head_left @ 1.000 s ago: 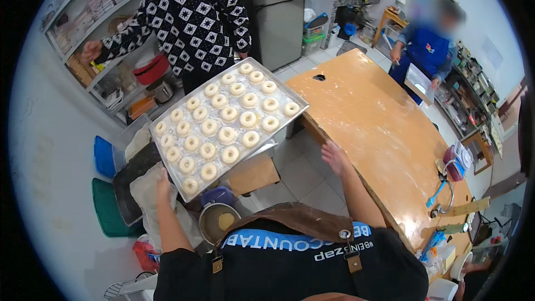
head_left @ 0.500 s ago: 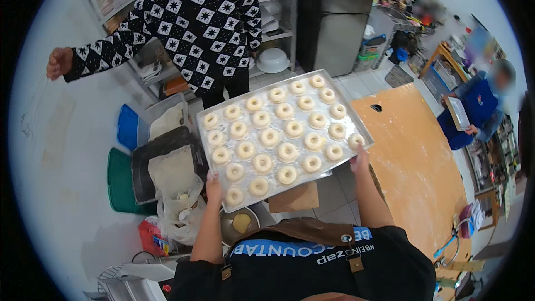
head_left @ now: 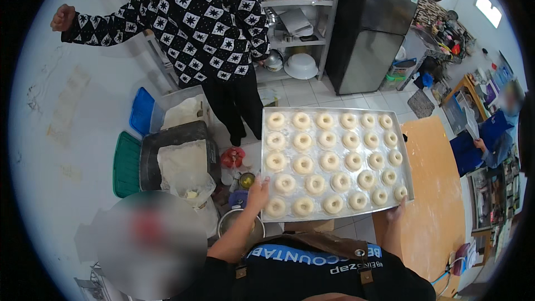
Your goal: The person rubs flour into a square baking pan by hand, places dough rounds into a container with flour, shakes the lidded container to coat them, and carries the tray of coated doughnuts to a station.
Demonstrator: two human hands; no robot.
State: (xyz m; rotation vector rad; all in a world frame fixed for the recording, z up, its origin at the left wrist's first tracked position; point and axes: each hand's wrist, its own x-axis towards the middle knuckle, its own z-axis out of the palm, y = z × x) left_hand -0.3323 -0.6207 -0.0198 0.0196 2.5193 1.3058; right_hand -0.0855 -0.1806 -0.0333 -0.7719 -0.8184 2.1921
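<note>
A wide metal baking tray [head_left: 409, 181] is held out in front of me, bearing rows of pale ring-shaped dough pieces [head_left: 329, 160]. My left hand [head_left: 258, 192] grips its left edge near the lower corner, with the thumb over the rim. On the other side my right hand [head_left: 395, 212] holds the lower right corner, its fingers partly hidden beneath the tray. Part of the tray's right side overlaps the edge of the wooden table [head_left: 440, 212]. A metal bowl [head_left: 223, 223] shows just below my left forearm.
Dark and clear flour bins [head_left: 146, 161] line the left wall, a green lid [head_left: 127, 164] beside them. A person in a patterned sweater [head_left: 206, 28] stands ahead, left arm stretched out. Beyond are metal shelves [head_left: 301, 3] and a fridge [head_left: 370, 39]. Another person [head_left: 485, 139] stands far right.
The tray has swung rightward and levelled from its slant, moving over the wooden table's edge. Both my hands have kept their hold. The person in the patterned sweater has raised the outstretched hand slightly.
</note>
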